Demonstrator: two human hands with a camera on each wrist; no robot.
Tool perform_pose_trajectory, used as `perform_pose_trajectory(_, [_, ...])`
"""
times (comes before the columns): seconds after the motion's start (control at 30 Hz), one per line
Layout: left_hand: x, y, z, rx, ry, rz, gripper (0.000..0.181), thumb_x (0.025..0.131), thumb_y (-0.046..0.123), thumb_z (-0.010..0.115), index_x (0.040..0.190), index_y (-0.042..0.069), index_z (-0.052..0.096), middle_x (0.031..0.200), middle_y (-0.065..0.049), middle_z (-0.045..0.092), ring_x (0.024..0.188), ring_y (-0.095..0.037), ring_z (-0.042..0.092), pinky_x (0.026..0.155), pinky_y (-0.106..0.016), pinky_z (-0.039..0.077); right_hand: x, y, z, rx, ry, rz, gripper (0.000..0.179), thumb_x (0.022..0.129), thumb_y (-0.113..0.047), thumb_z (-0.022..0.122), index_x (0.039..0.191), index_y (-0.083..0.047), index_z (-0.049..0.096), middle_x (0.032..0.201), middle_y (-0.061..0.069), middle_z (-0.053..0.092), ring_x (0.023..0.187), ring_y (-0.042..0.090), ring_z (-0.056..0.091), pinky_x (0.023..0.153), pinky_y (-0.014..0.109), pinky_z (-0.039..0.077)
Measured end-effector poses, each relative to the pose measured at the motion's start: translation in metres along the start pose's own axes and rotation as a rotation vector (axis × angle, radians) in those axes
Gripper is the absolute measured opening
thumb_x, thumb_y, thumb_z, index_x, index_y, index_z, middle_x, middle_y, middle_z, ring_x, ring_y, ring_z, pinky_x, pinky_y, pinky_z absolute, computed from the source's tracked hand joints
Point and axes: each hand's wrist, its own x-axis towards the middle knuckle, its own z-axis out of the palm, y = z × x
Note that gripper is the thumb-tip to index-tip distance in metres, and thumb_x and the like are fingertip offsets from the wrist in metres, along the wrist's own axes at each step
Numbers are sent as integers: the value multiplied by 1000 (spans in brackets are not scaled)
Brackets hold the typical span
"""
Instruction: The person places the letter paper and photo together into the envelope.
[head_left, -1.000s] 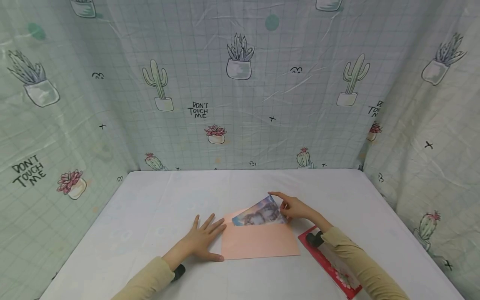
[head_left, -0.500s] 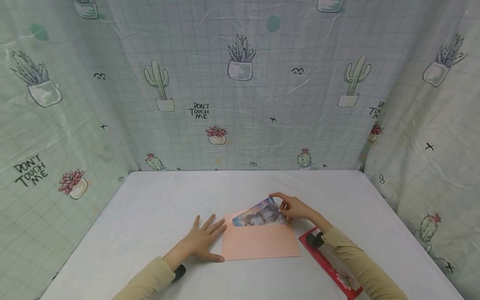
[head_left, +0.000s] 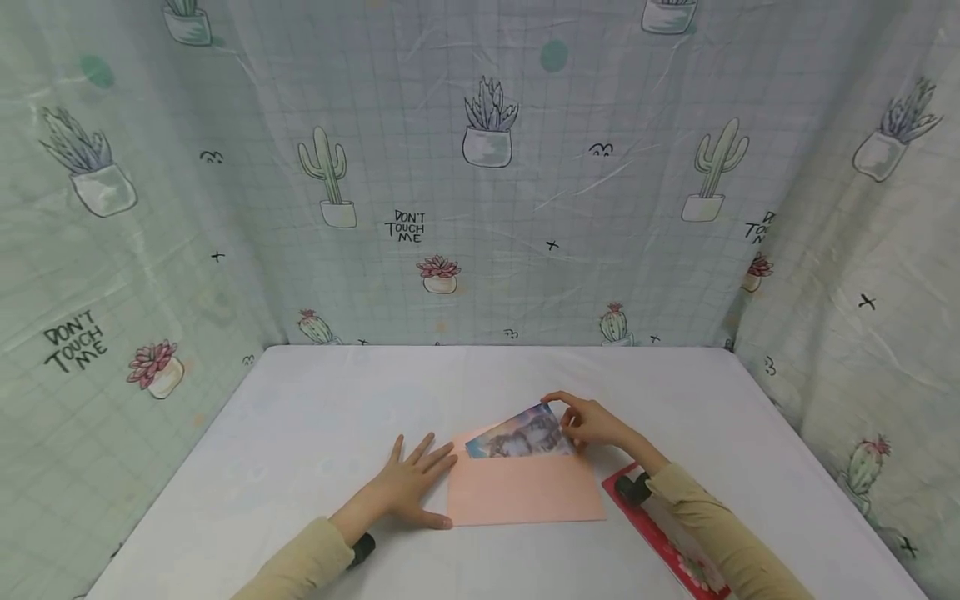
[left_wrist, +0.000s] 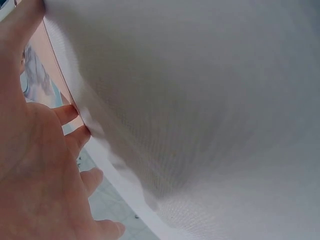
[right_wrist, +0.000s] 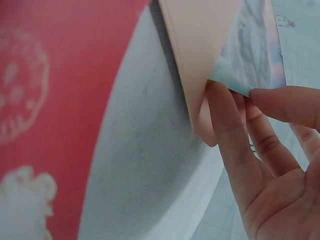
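In the head view, a peach-pink envelope point(head_left: 525, 493) lies on the white table. A picture card point(head_left: 521, 435) in blue and purple tones sticks out of its top at a tilt, its right end higher; its lower part is hidden inside. My left hand point(head_left: 408, 483) rests on the table with fingers spread, thumb and fingertips touching the envelope's left edge. My right hand point(head_left: 592, 419) holds the card's right end edge, index finger stretched to its top corner. In the right wrist view, fingers point(right_wrist: 227, 125) meet the card's edge beside the envelope's opening.
A red flat item point(head_left: 660, 542) with a flower print lies at the right, partly under the right forearm. The white table point(head_left: 337, 400) ends at a cactus-print curtain point(head_left: 555, 183) at the back and sides. Dark wrist cameras sit on both wrists.
The whole head view has shifted slightly downward and right. The card's top corner appears a little lower against the envelope; both hands keep the same hold.
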Motion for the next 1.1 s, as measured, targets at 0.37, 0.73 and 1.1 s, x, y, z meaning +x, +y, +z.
perform_pose_trajectory(0.37, [-1,2,-2,-11,-10,-12,94,70,71,50,141,14,26,150,-4,19,137,-37,11,100,-70,9,0,-1,1,-11,94,-73,34,83,1,52,116,-11,48,88,14,62,63,15,59,45,26,49])
perform_pose_trajectory(0.73, [0,2,0,-16,-14,-17,94,70,71,51,141,14,25,150,-4,18,137,-36,11,100,-69,9,-4,-3,2,-43,199,-100,22,84,-2,53,104,-8,56,86,12,63,64,14,58,50,22,48])
perform_pose_trajectory(1.1, [2,0,0,0,-17,-22,95,70,72,50,141,15,24,150,-3,17,138,-35,10,100,-69,10,-4,-4,0,-76,270,-109,10,85,-5,55,94,-7,60,82,11,64,63,13,58,53,21,47])
